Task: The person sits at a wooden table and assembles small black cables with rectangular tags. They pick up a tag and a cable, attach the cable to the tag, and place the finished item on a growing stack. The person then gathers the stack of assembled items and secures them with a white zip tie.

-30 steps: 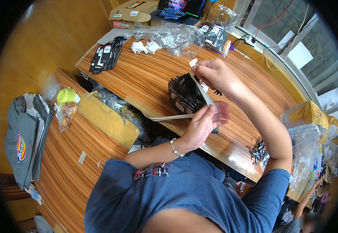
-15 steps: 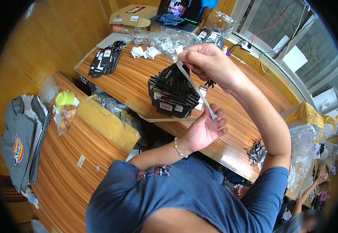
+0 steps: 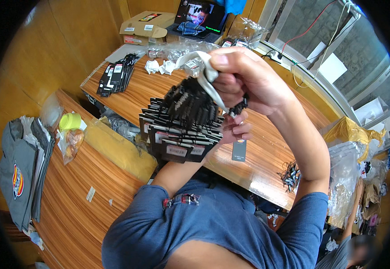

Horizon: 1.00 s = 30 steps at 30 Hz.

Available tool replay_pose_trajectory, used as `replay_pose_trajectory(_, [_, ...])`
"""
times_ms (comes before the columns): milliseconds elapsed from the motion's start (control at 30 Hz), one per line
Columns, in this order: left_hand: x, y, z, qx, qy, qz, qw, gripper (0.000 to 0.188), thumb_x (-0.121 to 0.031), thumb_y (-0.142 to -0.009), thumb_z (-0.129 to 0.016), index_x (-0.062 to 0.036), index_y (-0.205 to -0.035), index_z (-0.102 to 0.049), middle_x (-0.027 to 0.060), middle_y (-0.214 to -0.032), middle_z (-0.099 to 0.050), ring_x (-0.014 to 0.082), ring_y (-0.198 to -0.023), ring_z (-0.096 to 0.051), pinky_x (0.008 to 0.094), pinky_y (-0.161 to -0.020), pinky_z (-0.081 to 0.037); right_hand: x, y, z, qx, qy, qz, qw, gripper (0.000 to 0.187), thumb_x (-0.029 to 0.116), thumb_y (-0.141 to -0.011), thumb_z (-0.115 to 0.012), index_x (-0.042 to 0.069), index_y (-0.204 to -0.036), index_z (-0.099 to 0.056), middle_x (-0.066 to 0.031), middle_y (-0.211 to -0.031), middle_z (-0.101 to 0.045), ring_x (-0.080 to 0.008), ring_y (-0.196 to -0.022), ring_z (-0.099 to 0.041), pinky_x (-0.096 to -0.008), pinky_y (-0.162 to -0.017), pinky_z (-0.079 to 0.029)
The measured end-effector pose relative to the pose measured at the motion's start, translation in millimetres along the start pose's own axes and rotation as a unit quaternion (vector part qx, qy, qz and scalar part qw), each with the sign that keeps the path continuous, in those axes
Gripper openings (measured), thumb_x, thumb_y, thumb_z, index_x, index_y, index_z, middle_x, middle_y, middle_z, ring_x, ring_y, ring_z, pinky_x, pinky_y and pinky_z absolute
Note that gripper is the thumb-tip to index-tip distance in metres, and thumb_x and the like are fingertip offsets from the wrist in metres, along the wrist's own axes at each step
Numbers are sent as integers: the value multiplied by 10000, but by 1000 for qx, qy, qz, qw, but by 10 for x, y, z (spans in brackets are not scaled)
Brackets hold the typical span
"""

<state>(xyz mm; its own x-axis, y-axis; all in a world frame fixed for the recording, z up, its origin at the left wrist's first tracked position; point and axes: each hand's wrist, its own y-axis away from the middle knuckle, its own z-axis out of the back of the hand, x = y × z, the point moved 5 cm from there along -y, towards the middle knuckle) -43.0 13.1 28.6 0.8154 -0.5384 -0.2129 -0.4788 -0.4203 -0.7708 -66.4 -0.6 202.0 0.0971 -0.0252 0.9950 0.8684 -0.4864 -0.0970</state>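
My right hand [image 3: 253,78] is closed on a white strip [image 3: 210,92], pinched between thumb and fingers. One part of the strip arches up to the left. Another runs down toward my left hand [image 3: 236,127]. Beside and below the right hand is a thick bundle of black hang tags [image 3: 177,134] with dark cords bunched at its top. The bundle partly covers my left hand, whose curled fingers show at its right edge; what they grip is hidden. On the table near these fingers lies a single black hang tag [image 3: 238,151].
Another stack of black tags [image 3: 116,74] lies at the far left, near crumpled white papers [image 3: 159,67] and clear plastic. Loose black cords [image 3: 289,176] lie at right. A laptop [image 3: 199,20] and cardboard box [image 3: 143,27] stand behind. Folded grey garments [image 3: 20,166] lie at left.
The tag bundle has come up and toward me, to the left. My left hand, spread before, is now curled behind it. The white strip has bent from a straight length into an arch.
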Motion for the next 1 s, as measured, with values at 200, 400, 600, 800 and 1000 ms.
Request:
replay_pose_trajectory(200, [-384,12,49,-142,-230,36,962,188,-159,-800,-605,-93,-976,-593,2,-865,-558,107,-766,-520,271,-731,-416,105,329,143,103,80,-1,991,243,212,-812,-542,28,-652,-539,41,-492,-420,-30,-432,-379,-185,-383,-275])
replay_pose_trajectory(400, [-1043,-124,-239,-171,-476,5,862,218,-113,-759,-666,-16,-949,-617,23,-846,-584,98,-808,-556,214,-703,-455,114,407,126,187,206,-61,958,272,194,-754,-582,-76,-756,-612,-13,-542,-498,-72,-489,-418,-231,-429,-308])
replay_pose_trajectory(600, [-1417,-120,-767,-238,-705,-73,664,139,-161,-818,-614,-22,-815,-617,-13,-710,-521,47,-604,-444,175,-540,-358,8,510,417,84,230,-76,966,271,173,-778,-546,-2,-576,-501,28,-508,-384,-53,-484,-346,-217,-436,-273])
replay_pose_trajectory(800, [-1493,106,-1183,-413,-664,-8,623,134,-149,-851,-564,-20,-815,-575,-4,-620,-505,34,-493,-396,166,-457,-335,-253,345,624,-64,313,-51,946,280,192,-828,-527,21,-606,-532,70,-527,-372,-31,-490,-318,-222,-445,-265])
replay_pose_trajectory(1000, [-1627,301,-1318,-399,-879,42,257,158,-152,-787,-621,-1,-830,-639,68,-738,-578,164,-640,-554,275,-617,-438,-765,12,814,-85,315,-37,944,263,193,-831,-536,-25,-694,-592,57,-540,-404,-33,-509,-321,-237,-455,-281])
